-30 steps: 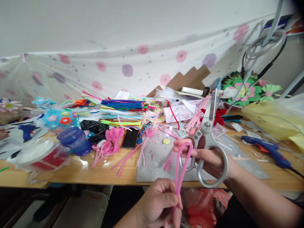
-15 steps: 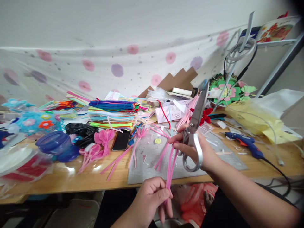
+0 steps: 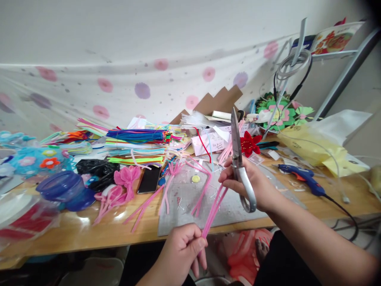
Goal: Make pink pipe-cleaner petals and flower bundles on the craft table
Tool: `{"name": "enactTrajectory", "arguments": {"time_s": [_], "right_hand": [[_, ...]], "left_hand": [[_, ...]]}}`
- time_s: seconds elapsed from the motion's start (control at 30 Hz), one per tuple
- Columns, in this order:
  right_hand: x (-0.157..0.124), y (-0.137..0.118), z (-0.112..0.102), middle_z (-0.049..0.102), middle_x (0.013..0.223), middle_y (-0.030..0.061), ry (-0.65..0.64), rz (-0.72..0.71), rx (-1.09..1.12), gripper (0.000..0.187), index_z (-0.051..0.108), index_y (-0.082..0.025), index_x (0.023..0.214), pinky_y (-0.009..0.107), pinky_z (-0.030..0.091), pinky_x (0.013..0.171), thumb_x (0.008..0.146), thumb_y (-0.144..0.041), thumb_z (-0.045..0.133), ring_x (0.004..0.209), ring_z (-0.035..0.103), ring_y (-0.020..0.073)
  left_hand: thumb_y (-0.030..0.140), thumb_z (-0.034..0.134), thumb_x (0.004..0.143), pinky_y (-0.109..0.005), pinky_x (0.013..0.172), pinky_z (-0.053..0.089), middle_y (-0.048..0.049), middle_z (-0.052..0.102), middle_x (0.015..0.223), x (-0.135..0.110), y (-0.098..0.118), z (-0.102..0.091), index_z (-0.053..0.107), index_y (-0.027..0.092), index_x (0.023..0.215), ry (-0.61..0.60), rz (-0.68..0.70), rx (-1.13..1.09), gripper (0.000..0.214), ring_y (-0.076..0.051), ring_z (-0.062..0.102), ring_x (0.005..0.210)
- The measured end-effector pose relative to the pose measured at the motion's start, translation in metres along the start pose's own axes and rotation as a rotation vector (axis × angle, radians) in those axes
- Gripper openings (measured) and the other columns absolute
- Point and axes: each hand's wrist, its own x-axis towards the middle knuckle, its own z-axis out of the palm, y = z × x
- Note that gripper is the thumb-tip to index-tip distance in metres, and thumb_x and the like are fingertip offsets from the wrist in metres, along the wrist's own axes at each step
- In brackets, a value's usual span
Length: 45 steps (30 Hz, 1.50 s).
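Note:
My left hand [image 3: 183, 248] pinches the lower end of a folded pink pipe cleaner [image 3: 213, 209] just below the table's front edge. The pipe cleaner runs up and right to my right hand [image 3: 247, 180], whose fingers also touch its upper end. That same hand grips large silver scissors [image 3: 239, 167], blades closed and pointing up. Under both hands lies a grey cutting mat [image 3: 193, 198] with loose pink pipe-cleaner pieces [image 3: 166, 186].
A stack of coloured pipe cleaners [image 3: 137, 143], a black phone [image 3: 148, 179], pink petal shapes [image 3: 126, 178], a blue bowl [image 3: 61, 186] and a black bag [image 3: 95, 169] crowd the wooden table [image 3: 74, 230]. A blue glue gun [image 3: 299, 176] and yellow bag [image 3: 315, 149] lie right.
The view has swung slightly right. The pipe cleaner's loop has been drawn out straighter between my hands, and the scissors have turned from tilted right to nearly upright.

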Motion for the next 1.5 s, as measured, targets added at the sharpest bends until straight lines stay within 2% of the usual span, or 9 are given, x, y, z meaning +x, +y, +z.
{"name": "enactTrajectory", "arguments": {"time_s": [0.2, 0.3, 0.37, 0.47, 0.6, 0.73, 0.93, 1.27, 1.5], "right_hand": [[-0.002, 0.002, 0.004, 0.064, 0.073, -0.0011, 0.048, 0.019, 0.03, 0.038, 0.042, -0.022, 0.095, 0.025, 0.043, 0.055, 0.069, -0.018, 0.068, 0.062, 0.059, 0.0128], [-0.003, 0.002, 0.007, 0.064, 0.074, -0.0009, -0.004, 0.024, 0.045, 0.037, 0.042, -0.022, 0.096, 0.025, 0.043, 0.056, 0.07, -0.018, 0.068, 0.062, 0.058, 0.0126], [-0.004, 0.001, 0.009, 0.065, 0.074, -0.0005, -0.055, 0.032, 0.057, 0.037, 0.042, -0.021, 0.095, 0.026, 0.044, 0.058, 0.07, -0.018, 0.069, 0.063, 0.058, 0.0126], [-0.006, -0.001, 0.014, 0.064, 0.073, -0.0011, -0.131, 0.043, 0.095, 0.036, 0.042, -0.021, 0.094, 0.026, 0.045, 0.058, 0.07, -0.017, 0.069, 0.062, 0.057, 0.0118], [-0.008, -0.002, 0.022, 0.062, 0.074, -0.0019, -0.219, 0.075, 0.201, 0.035, 0.041, -0.021, 0.095, 0.024, 0.045, 0.054, 0.073, -0.019, 0.068, 0.059, 0.056, 0.0101], [-0.008, -0.002, 0.027, 0.062, 0.073, -0.0025, -0.241, 0.082, 0.278, 0.037, 0.04, -0.022, 0.094, 0.022, 0.042, 0.049, 0.073, -0.021, 0.069, 0.052, 0.052, 0.008], [-0.007, 0.001, 0.025, 0.064, 0.074, -0.0008, -0.209, 0.039, 0.232, 0.037, 0.038, -0.022, 0.093, 0.027, 0.046, 0.054, 0.073, -0.024, 0.07, 0.056, 0.059, 0.0122], [-0.012, 0.002, 0.023, 0.058, 0.067, -0.0051, -0.153, 0.063, 0.19, 0.038, 0.04, -0.019, 0.094, 0.025, 0.044, 0.057, 0.071, -0.024, 0.07, 0.057, 0.059, 0.0112], [-0.016, 0.008, 0.037, 0.056, 0.067, -0.0061, 0.033, 0.068, 0.299, 0.041, 0.039, -0.021, 0.095, 0.022, 0.041, 0.051, 0.07, -0.026, 0.07, 0.054, 0.054, 0.0094]], "left_hand": [[0.027, 0.049, 0.082, -0.017, 0.04, 0.033, -0.0013, 0.062, 0.051, -0.001, 0.004, 0.004, 0.046, 0.016, 0.061, 0.039, 0.058, 0.194, 0.024, -0.007, 0.049, 0.038], [0.026, 0.054, 0.08, -0.022, 0.056, 0.044, -0.0054, 0.069, 0.063, 0.0, 0.011, 0.003, 0.054, 0.014, 0.064, -0.045, 0.049, 0.169, 0.02, -0.013, 0.062, 0.057], [0.029, 0.061, 0.077, -0.029, 0.07, 0.047, -0.0106, 0.072, 0.089, 0.002, 0.019, -0.002, 0.062, 0.013, 0.087, -0.189, 0.054, 0.115, 0.02, -0.019, 0.065, 0.08], [0.041, 0.068, 0.072, -0.039, 0.09, 0.041, -0.0178, 0.061, 0.119, 0.008, 0.033, -0.009, 0.05, 0.015, 0.121, -0.376, 0.151, -0.093, 0.058, -0.025, 0.058, 0.106], [0.058, 0.054, 0.077, -0.032, 0.067, 0.05, -0.0159, 0.067, 0.094, 0.022, 0.046, 0.0, 0.055, 0.011, 0.107, -0.391, 0.102, -0.506, 0.056, -0.02, 0.067, 0.074], [0.049, 0.049, 0.084, -0.015, 0.036, 0.032, 0.0008, 0.055, 0.055, 0.029, 0.05, 0.015, 0.055, 0.014, 0.082, -0.209, -0.064, -0.696, 0.036, -0.004, 0.04, 0.035], [0.044, 0.054, 0.083, -0.012, 0.033, 0.015, 0.0094, 0.033, 0.046, 0.027, 0.051, 0.019, 0.054, 0.015, 0.078, -0.132, -0.062, -0.709, 0.029, -0.001, 0.017, 0.035], [0.036, 0.051, 0.087, -0.014, 0.033, 0.016, 0.0093, 0.033, 0.043, 0.031, 0.05, 0.023, 0.049, 0.017, 0.073, -0.145, 0.007, -0.686, 0.023, -0.002, 0.019, 0.034], [0.029, 0.051, 0.087, -0.014, 0.033, 0.022, 0.0089, 0.036, 0.038, 0.036, 0.048, 0.025, 0.048, 0.017, 0.07, -0.205, 0.084, -0.802, 0.021, -0.002, 0.023, 0.029]]}}
